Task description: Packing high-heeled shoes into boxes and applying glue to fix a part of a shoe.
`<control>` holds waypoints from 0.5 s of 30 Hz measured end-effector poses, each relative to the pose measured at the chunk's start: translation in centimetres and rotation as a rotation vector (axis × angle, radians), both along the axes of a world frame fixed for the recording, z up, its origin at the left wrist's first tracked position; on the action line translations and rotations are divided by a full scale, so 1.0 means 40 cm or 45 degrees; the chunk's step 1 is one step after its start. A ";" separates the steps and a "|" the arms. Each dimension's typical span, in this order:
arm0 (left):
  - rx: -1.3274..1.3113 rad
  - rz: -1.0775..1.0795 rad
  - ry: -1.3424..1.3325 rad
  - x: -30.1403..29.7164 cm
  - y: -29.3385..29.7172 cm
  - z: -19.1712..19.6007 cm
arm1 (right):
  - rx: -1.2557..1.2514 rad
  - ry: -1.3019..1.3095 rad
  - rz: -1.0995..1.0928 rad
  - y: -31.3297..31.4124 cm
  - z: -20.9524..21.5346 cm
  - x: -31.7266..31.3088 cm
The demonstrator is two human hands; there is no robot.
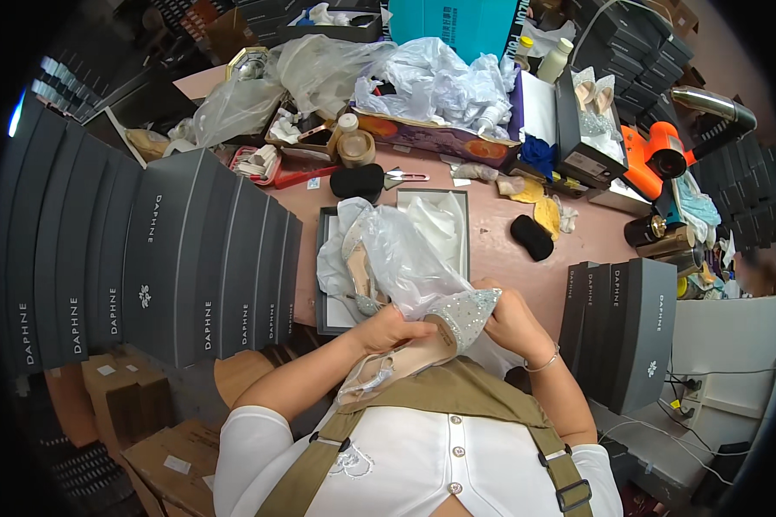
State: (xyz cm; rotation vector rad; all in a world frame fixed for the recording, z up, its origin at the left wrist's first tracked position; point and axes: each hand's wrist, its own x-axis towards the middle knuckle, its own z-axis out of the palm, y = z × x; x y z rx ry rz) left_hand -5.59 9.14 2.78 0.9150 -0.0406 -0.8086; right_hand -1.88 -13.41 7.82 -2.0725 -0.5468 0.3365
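My left hand grips the middle of a silver glittery pointed-toe shoe with a beige insole, held close to my chest. At the shoe's sparkling toe, my right hand pinches the tip and touches a clear plastic bag draped over it. A second matching shoe lies under the plastic in an open grey shoe box on the pink table. White tissue paper fills the box lid beside it.
Tall stacks of dark grey shoe boxes stand at left, a shorter stack at right. Black pads, small scissors, tape rolls, crumpled bags and an orange tool crowd the far table. Cardboard cartons sit on the floor.
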 end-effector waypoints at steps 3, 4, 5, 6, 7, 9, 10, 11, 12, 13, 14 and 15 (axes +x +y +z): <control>0.272 -0.113 0.039 0.031 0.005 0.065 | -0.054 0.127 0.045 -0.012 -0.043 0.018; 0.311 -0.071 0.141 0.033 0.004 0.080 | -0.086 0.196 0.052 -0.018 -0.066 0.022; 0.349 -0.063 0.099 0.037 0.001 0.079 | -0.007 0.229 -0.001 -0.021 -0.086 0.020; 0.387 -0.056 0.055 0.039 0.000 0.077 | 0.075 0.261 -0.056 -0.013 -0.105 0.015; 0.423 -0.037 0.010 0.040 -0.001 0.074 | 0.155 0.289 -0.099 -0.007 -0.111 0.016; 0.402 0.100 -0.277 0.023 -0.008 0.007 | 0.148 0.450 -0.134 -0.015 -0.088 0.015; 0.353 0.140 -0.262 0.015 -0.017 -0.001 | 0.147 0.507 -0.164 -0.024 -0.081 0.013; 0.304 0.180 -0.246 0.014 -0.023 -0.006 | 0.147 0.563 -0.194 -0.031 -0.079 0.013; 0.294 0.147 -0.198 0.018 -0.020 -0.007 | 0.181 0.548 -0.228 -0.033 -0.081 0.015; 0.276 0.124 -0.154 0.025 -0.016 0.003 | 0.205 0.526 -0.255 -0.034 -0.079 0.021; 0.258 0.100 -0.110 0.029 -0.014 0.006 | 0.228 0.503 -0.281 -0.035 -0.075 0.027; 0.236 0.111 -0.114 0.027 -0.015 0.003 | 0.196 0.508 -0.285 -0.038 -0.060 0.030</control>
